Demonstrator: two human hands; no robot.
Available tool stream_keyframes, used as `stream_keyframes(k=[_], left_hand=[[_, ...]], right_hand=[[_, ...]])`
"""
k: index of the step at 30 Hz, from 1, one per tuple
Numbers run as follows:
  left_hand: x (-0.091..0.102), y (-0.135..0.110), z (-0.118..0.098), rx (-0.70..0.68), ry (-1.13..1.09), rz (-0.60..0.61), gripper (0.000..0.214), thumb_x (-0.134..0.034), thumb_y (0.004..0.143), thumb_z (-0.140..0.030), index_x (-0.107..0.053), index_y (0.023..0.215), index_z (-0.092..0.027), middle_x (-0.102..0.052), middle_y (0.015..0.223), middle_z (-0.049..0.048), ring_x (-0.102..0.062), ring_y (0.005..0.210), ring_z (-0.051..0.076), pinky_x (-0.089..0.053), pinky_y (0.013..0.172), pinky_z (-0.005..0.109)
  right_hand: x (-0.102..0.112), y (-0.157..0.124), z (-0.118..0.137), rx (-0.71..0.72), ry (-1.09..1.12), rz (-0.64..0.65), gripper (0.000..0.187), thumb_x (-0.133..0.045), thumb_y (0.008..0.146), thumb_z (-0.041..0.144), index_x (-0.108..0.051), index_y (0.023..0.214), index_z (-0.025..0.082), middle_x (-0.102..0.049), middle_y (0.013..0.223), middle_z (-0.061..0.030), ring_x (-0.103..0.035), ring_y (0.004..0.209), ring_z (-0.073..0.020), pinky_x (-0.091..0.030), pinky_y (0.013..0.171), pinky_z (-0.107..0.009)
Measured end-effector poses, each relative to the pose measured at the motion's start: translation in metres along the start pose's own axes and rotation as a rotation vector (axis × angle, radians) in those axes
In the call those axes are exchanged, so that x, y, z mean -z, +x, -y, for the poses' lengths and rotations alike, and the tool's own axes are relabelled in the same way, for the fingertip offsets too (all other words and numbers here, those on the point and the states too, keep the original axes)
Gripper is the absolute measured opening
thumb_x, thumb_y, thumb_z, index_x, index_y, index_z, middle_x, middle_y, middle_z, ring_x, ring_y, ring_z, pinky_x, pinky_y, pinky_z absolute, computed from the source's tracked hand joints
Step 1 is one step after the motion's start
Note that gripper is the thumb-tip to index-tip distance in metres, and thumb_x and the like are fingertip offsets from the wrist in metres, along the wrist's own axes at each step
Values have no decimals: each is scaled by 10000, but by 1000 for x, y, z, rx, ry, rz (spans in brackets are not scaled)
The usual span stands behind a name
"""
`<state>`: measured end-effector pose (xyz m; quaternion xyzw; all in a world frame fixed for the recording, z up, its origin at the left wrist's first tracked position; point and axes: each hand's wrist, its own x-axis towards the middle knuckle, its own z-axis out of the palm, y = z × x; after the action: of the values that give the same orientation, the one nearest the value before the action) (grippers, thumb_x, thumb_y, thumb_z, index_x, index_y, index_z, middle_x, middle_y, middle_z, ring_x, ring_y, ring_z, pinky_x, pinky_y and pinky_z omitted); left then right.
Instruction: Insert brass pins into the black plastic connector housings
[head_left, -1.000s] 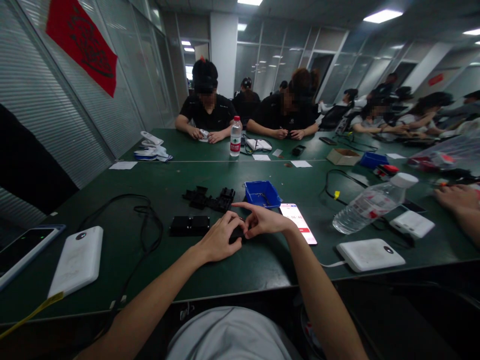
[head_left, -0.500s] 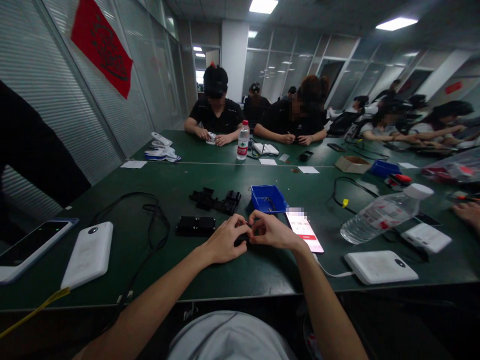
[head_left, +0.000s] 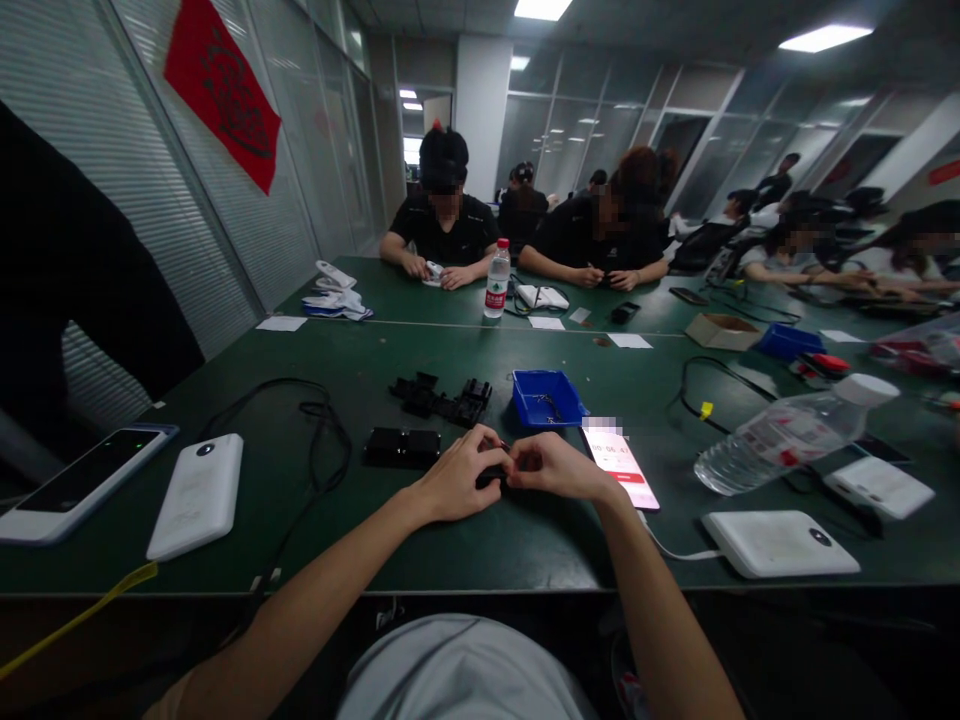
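A small black part (head_left: pixel 491 478), mostly covered by fingers, is held low over the table by my left hand (head_left: pixel 459 478). My right hand (head_left: pixel 553 466) meets it from the other side, its fingertips pinched together against the part; whatever they grip is too small to make out. Left of my left hand lies a black rectangular casing (head_left: pixel 402 447). Several black plastic pieces (head_left: pixel 442 397) are grouped behind it. Just beyond my right hand stands a blue tray (head_left: pixel 549 416) with small dark metal bits inside. A phone (head_left: pixel 624 468) showing a timer lies beside my right wrist.
On the green table (head_left: pixel 315 545), a white power bank (head_left: pixel 199 495) and a black cable (head_left: pixel 330 470) lie left. To the right are a water bottle (head_left: pixel 795 435) on its side and another power bank (head_left: pixel 784 545). Co-workers sit across, behind an upright bottle (head_left: pixel 496 282).
The whole view has shifted a little. My right fingers have drawn closer together and lower at the black part, while my left hand keeps its hold.
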<state>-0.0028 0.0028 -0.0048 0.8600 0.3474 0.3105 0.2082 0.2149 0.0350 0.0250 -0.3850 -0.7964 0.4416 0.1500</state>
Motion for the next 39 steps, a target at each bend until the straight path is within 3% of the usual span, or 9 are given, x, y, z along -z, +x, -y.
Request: stream_keyframes(k=[14,21,27,32,39], left_hand=[[-1,-1,2,9,-13,-5,223,-669,835,-126,-714,1028,-229,-509,1223,82,-615,1132,250,-523,1049,436],[0,-1,1,13,-12,0,243,-682,828,-134,-701,1049,-232,-518,1235,86,-613,1148,257,-525,1050,444],[0,-2,1,27,1,-2,327,-693,820,-137,-664,1129,-240,-528,1251,84,-621,1143,257,-527,1054,440],[-1,-1,1,37,31,8,257,-722,857,-209,-672,1109,-227,-534,1262,91,-617,1155,270,-518,1061,460],[-1,0,0,28,50,14,121,-683,891,-210,-680,1011,-220,-546,1201,78,-617,1116,252,-517,1039,438]], right_hand=[[1,0,3,-4,-121,-6,196,-756,766,330,-694,779,144,-488,614,50,-428,568,-104,-292,547,-245],[3,-3,5,-15,-146,1,218,-776,762,346,-714,821,145,-448,613,63,-412,559,-100,-281,544,-241],[5,-2,-5,-11,-135,-58,160,-747,751,223,-699,885,151,-560,642,42,-501,588,-120,-349,555,-229],[5,2,-9,2,-257,-230,216,-702,795,167,-750,1004,146,-708,783,-33,-586,657,-149,-419,624,-252],[-2,12,-8,75,-403,-331,194,-648,896,176,-779,1038,157,-774,902,-67,-651,749,-176,-454,715,-272]])
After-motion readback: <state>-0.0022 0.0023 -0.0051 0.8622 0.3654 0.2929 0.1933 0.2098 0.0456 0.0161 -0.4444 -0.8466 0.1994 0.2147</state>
